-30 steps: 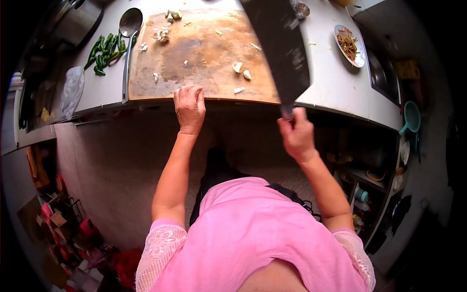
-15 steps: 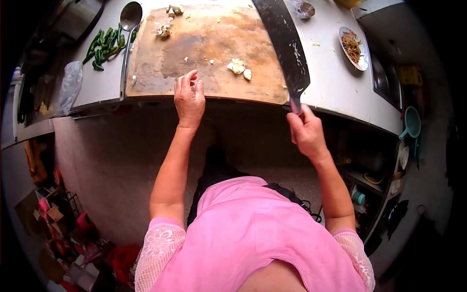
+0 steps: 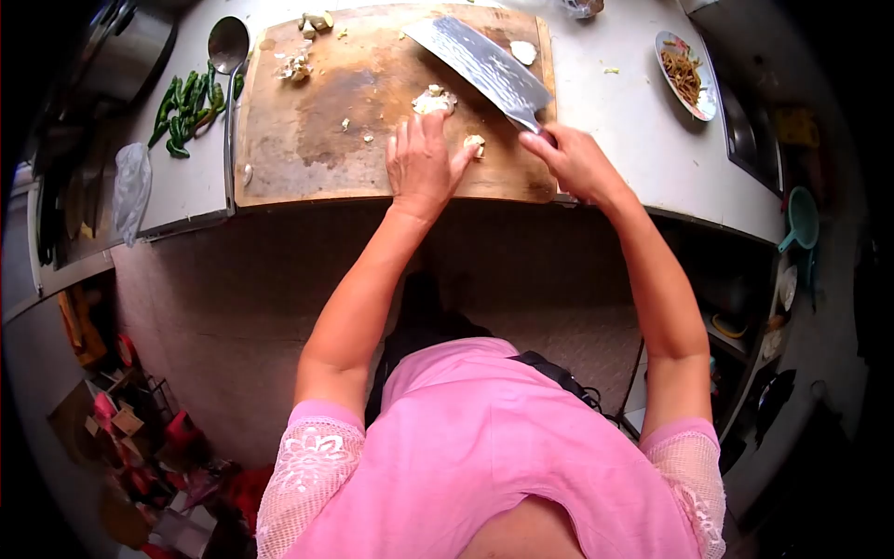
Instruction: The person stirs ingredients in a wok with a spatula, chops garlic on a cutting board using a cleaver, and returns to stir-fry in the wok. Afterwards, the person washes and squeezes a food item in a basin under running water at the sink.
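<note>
My right hand (image 3: 577,163) grips the handle of a cleaver (image 3: 484,70). Its broad, wet-looking blade lies tilted over the right part of the wooden cutting board (image 3: 321,130) and points to the far left. My left hand (image 3: 424,163) is over the board's near edge with fingers stretched out and thumb apart. Its fingertips reach crushed garlic (image 3: 434,100); whether they press on it I cannot tell. At the thumb tip is a smaller garlic piece (image 3: 475,144). Beyond the blade sits a flat white piece (image 3: 523,52).
Garlic skins (image 3: 296,67) and brownish-green chunks (image 3: 317,22) are at the board's far left. A metal ladle (image 3: 229,45) lies along its left side, beside green peppers (image 3: 186,107) and a plastic bag (image 3: 131,191). To the right stands a plate of shredded food (image 3: 684,79).
The cleaver has swung left from the board's right edge to over the board, its blade face now showing bright. My left hand has moved right and forward to the garlic.
</note>
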A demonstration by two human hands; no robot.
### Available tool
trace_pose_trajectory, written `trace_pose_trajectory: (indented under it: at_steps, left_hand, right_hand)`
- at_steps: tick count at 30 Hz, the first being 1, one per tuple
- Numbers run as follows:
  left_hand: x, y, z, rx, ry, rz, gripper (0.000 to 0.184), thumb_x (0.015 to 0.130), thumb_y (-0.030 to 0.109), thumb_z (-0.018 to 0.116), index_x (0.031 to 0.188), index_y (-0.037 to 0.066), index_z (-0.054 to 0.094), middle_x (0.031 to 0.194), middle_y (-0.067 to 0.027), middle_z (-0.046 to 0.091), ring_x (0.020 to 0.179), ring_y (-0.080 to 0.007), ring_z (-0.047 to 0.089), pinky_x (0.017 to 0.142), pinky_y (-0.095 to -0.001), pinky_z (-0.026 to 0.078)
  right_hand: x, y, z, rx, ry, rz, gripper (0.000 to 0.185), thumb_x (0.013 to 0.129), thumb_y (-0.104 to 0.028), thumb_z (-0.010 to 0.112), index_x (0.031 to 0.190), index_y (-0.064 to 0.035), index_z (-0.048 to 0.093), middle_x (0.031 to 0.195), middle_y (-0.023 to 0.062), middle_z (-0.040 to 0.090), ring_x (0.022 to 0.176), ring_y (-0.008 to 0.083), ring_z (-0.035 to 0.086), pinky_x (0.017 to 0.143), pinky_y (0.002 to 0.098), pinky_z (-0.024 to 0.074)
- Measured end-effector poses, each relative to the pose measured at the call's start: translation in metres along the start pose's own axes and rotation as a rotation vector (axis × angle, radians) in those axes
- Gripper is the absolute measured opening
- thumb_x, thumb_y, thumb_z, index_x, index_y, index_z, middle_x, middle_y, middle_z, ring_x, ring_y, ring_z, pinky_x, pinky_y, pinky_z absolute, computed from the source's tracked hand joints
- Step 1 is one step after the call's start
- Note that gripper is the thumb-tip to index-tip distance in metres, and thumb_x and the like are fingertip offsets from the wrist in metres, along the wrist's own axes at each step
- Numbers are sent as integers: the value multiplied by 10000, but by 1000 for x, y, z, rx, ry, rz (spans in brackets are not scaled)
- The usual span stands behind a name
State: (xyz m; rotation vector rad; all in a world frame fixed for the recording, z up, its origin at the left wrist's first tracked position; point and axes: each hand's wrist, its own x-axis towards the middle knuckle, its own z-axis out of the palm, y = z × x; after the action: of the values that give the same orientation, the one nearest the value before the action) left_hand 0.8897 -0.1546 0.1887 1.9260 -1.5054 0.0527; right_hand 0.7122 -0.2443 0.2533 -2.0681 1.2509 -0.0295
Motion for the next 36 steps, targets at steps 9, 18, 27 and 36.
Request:
trace_pose_trajectory:
  at_steps: [9,18,27,36]
  left_hand:
    - [35,-31,-1,-33,-185,-10,252,686,139,656,897,52,552,834,-90,547,713,-227,558,646,-341,459]
    - [12,-26,-2,-302,-20,195,152,650,29,640,785,63,576,788,-76,544,724,-232,532,624,-311,444]
    - [4,-25,10,-262,37,215,130,654,30,627,765,70,572,782,-82,538,746,-254,513,641,-328,426]
    - [2,-24,7,-234,73,191,100,667,38,609,758,67,578,758,-86,534,736,-272,497,647,-347,407]
  right_hand:
    - [28,-5,-4,240,-185,141,429,778,-428,536,645,-22,495,583,76,522,513,162,519,515,312,420]
    - [-22,-21,-16,730,-127,30,200,764,-142,511,887,14,488,665,37,520,504,100,490,454,223,396]
    - [-59,-7,-3,283,-112,122,376,862,-350,459,690,-15,453,516,33,423,480,117,386,460,278,354]
    - [-63,-24,-10,126,-90,15,385,861,-346,446,762,24,488,591,202,494,540,322,458,540,367,395]
